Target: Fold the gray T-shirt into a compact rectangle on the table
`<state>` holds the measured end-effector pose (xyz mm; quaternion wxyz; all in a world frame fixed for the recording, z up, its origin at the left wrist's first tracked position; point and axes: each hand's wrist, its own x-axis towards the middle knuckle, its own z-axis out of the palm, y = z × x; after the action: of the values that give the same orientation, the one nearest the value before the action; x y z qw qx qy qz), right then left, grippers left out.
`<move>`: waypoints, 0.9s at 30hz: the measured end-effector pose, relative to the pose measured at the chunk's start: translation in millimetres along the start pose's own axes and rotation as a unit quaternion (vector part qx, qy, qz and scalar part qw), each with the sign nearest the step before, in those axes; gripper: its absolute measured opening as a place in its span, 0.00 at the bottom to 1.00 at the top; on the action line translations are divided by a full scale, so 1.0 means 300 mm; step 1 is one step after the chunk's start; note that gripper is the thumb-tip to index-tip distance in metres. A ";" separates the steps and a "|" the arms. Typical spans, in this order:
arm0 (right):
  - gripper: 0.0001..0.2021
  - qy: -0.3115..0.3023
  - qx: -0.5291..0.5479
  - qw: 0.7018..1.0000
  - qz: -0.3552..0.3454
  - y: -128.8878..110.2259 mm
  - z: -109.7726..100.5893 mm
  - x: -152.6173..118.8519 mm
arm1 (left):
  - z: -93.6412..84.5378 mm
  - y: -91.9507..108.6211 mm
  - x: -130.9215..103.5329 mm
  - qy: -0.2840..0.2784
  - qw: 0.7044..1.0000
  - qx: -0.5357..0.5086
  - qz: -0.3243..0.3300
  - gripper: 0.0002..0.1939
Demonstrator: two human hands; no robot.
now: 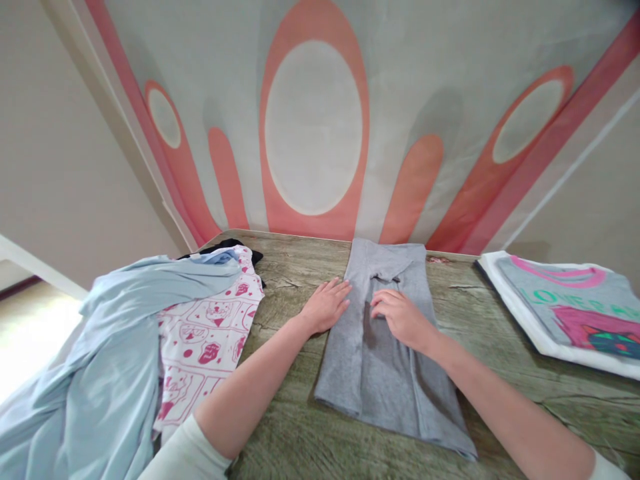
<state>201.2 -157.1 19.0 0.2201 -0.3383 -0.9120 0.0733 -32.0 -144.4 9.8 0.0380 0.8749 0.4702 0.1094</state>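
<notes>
A grey garment (pixel 385 387) lies on the wooden table in front of me, folded into a long strip with its sides turned inward. My left hand (pixel 327 307) rests flat on its left edge, fingers stretched out, partly on the tabletop. Over the middle of the cloth is my right hand (pixel 403 320), its fingers curled together close to a fold. Whether fabric is pinched between those fingertips is hidden. Just beyond them, a small dark gap or mark (pixel 387 279) shows in the layers.
To the left lies a loose heap with a pale blue garment (pixel 110 373), a white and pink printed one (pixel 210 333) and something black (pixel 256 256). At right sits a folded stack topped by a grey printed T-shirt (pixel 575 300). A patterned panel (pixel 315 127) rises behind the table (pixel 290 427).
</notes>
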 end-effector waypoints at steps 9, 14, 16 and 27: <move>0.23 -0.005 0.012 1.000 -0.028 0.000 0.022 -0.004 | -0.041 0.019 -0.010 -0.004 0.997 -0.015 0.076 0.21; 0.24 0.015 0.012 1.000 -0.025 0.011 0.020 -0.007 | -0.057 0.044 -0.013 -0.020 0.990 -0.034 0.135 0.20; 0.23 0.016 0.015 0.999 -0.029 0.010 0.018 -0.008 | -0.054 0.047 -0.011 -0.024 0.990 -0.039 0.134 0.20; 0.19 -0.008 0.038 0.999 -0.026 -0.041 -0.007 -0.016 | -0.034 0.013 -0.008 -0.006 0.996 -0.021 0.085 0.21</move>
<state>198.1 -169.8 22.5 0.2271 -0.3055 -0.9188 0.1045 -32.5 -148.9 20.0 0.0499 0.9113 0.3918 0.1168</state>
